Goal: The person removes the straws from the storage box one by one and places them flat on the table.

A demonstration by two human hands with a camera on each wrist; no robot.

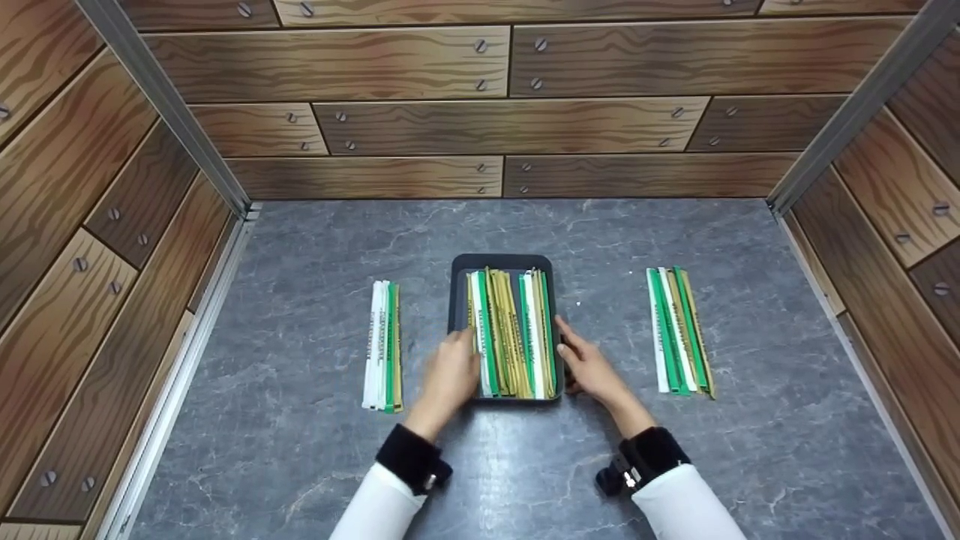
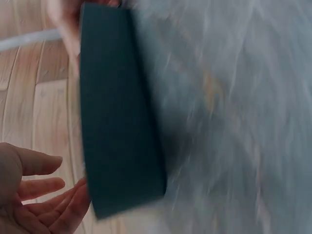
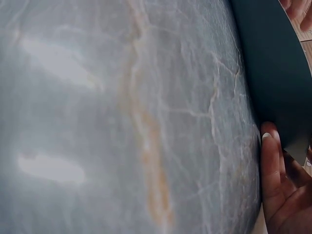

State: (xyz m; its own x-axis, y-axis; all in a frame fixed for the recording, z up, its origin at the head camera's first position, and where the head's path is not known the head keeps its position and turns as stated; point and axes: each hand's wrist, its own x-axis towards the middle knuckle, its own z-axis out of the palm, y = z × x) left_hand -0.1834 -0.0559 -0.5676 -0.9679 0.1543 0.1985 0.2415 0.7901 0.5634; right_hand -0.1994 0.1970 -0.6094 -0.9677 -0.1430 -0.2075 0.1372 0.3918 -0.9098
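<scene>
A dark tray stands in the middle of the floor surface, with long slim packets in white, green and gold lying lengthwise in it. My left hand is at the tray's left side, overlapping its edge. In the left wrist view, its fingers are loosely extended right at the tray's corner, thumb apart. On the other side, my right hand has its index finger straight beside the tray's right wall. The right wrist view shows extended fingers against the tray's side.
To the left lies a row of white, green and gold packets. Another row of similar packets lies to the right. Wood-patterned walls enclose the grey marbled surface at the back and both sides.
</scene>
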